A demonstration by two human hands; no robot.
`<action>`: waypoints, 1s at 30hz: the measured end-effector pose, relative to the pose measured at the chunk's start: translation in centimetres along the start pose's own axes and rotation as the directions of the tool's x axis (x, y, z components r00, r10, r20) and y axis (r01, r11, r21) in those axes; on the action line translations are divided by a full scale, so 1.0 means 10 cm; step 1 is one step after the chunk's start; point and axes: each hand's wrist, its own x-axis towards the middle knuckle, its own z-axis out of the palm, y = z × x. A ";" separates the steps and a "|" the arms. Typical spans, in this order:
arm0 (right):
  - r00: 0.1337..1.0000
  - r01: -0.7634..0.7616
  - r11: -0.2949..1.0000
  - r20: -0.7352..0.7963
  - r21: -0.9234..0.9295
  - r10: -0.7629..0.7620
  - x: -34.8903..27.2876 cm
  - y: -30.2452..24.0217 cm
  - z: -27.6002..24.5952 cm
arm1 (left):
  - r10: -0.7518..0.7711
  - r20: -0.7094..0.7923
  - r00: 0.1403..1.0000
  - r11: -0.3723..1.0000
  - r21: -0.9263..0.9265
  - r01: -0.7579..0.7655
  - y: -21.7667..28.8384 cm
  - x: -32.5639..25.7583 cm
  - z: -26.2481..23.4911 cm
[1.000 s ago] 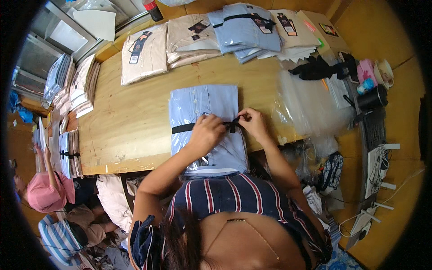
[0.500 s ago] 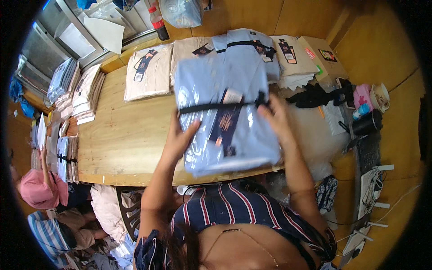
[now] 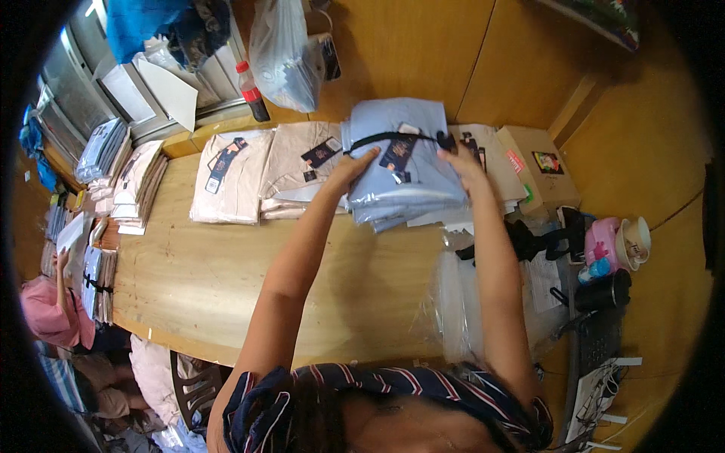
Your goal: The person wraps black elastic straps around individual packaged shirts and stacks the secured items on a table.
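Note:
At the back of the table, a folded light-blue garment bundle (image 3: pixel 419 185) in clear plastic sits atop other blue packs. A black strap with a knot at its right end crosses it, and a dark tag (image 3: pixel 396 155) lies over its middle. My left hand (image 3: pixel 352 164) grips the bundle's left edge, thumb on top. At the opposite edge my right hand (image 3: pixel 464 167) holds it near the strap's knot, thumb on top. The undersides of both hands are hidden. Beige packed garments (image 3: pixel 236 189) lie to the left, with another beige pack (image 3: pixel 491 162) on the right.
A cardboard box (image 3: pixel 538 189) stands at the back right. Black cloth (image 3: pixel 521 240), clear plastic bags (image 3: pixel 457 302) and a black mug (image 3: pixel 604 291) lie along the right side. Garment stacks (image 3: pixel 140 185) line the far left. A cola bottle (image 3: pixel 251 94) stands by the window; a person in pink (image 3: pixel 49 309) works at left.
My hands have carried the blue bundle away from my body, onto the blue packs at the back. My arms are now stretched out, and the view has tilted up.

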 end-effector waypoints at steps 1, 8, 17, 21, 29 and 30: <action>0.995 0.028 1.000 0.096 0.012 -0.029 0.07 0.00 -0.07 | -0.045 -0.067 0.997 0.995 0.086 0.051 0.00 0.01 -0.03; 0.914 -0.184 0.968 0.332 -0.170 0.232 0.49 0.04 0.13 | -0.113 0.145 0.983 0.853 -0.494 0.171 -0.04 0.00 -0.11; 0.969 -0.098 0.985 0.213 -0.143 0.127 -0.21 0.04 -0.17 | -0.394 0.205 0.896 0.915 -0.004 0.403 -0.24 -0.47 0.10; 0.954 -0.212 0.975 0.231 0.063 0.192 -0.58 -0.20 0.01 | -0.191 0.282 0.940 0.886 -0.362 0.289 -0.37 -0.72 0.18; 0.857 0.504 0.842 -0.007 -0.193 -0.515 -1.96 -0.68 0.47 | 0.335 -0.083 0.939 0.807 -0.489 -0.331 -0.49 -2.05 -0.18; 0.858 0.504 0.861 -0.075 -0.073 -0.509 -2.14 -0.75 0.68 | 0.366 -0.081 0.927 0.841 -0.397 -0.367 -0.46 -2.27 -0.33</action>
